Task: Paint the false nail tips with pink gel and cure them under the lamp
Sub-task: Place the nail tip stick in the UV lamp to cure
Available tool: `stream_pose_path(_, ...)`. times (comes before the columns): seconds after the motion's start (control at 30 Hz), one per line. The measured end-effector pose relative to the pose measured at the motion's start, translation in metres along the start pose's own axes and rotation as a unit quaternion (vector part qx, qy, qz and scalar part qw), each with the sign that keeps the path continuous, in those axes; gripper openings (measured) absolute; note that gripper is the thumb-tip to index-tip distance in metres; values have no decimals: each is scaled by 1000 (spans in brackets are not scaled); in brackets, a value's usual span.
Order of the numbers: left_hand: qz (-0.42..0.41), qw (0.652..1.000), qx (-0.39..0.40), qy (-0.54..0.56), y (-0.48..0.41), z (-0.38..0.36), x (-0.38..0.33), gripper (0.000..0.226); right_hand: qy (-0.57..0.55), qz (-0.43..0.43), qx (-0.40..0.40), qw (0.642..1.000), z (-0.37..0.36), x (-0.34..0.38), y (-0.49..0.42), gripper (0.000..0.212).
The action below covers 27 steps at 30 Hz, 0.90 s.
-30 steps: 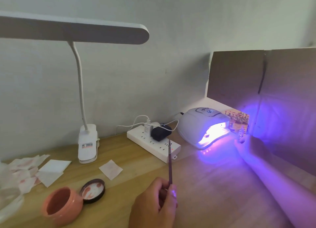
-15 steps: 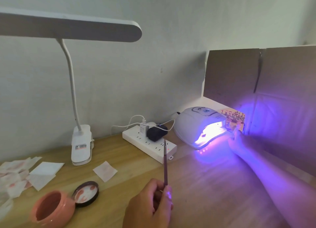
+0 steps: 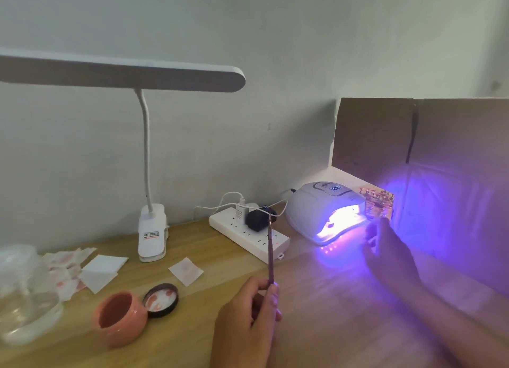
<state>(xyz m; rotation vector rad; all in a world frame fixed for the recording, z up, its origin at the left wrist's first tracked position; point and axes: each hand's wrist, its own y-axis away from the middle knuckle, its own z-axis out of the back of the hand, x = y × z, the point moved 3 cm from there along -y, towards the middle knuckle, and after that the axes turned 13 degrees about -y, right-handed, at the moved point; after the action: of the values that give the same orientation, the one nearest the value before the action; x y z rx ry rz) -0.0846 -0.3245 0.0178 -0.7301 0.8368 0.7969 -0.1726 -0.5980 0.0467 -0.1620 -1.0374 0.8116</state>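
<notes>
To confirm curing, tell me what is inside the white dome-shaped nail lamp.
Inside the white dome-shaped nail lamp, only a bright violet-white glow and one small dark shape on its floor show. Glare and the dome hide everything else in there.

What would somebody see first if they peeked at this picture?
The nail curing lamp at the back right of the wooden table, glowing bright purple onto the cardboard beside it. Just by its opening, the right hand holds up a card of nail tips. Nearer the front, the left hand holds a thin brush upright, with an open pink jar to its left.
</notes>
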Motion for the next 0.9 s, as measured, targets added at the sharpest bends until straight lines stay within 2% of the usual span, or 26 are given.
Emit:
stream_pose_path(0.07,-7,1000,-16,-5,3,2,-1,12,75,187,-3,979,-14,40,42,22)
stream_pose_path(0.13,-27,998,-45,-44,6,3,-3,13,101,338,42,935,-33,78,78,37)
stream_pose_path(0.2,-58,991,-82,-88,12,8,-8,16,103,418,78,899,-48,108,98,40)
stream_pose_path(0.27,-96,983,-106,-116,16,12,-11,19,81,448,77,887,-55,129,105,19)
stream_pose_path(0.33,-115,980,-130,-101,21,24,-15,22,21,377,60,924,-56,146,111,9)
stream_pose_path(0.4,-122,976,-175,-29,23,43,-25,34,-99,226,38,968,-62,157,116,7)
stream_pose_path(0.43,-122,971,-207,7,23,52,-31,35,-176,158,30,971,-68,161,119,8)
stream_pose_path(0.53,-112,945,-300,63,25,95,-36,30,-372,79,-5,925,-85,177,139,18)
stream_pose_path(0.6,-98,934,-343,29,27,132,-24,30,-402,72,7,913,-91,178,153,18)
stream_pose_path(0.67,-70,919,-386,-29,36,182,5,29,-386,69,44,919,-99,175,165,19)
stream_pose_path(0.73,4,900,-430,-75,51,240,50,31,-377,67,59,922,-104,172,172,21)
stream_pose_path(0.8,123,871,-452,-148,74,300,108,30,-379,60,31,923,-105,166,171,26)
stream_pose_path(0.9,289,810,-427,-278,122,392,184,23,-360,69,0,930,-117,159,166,23)
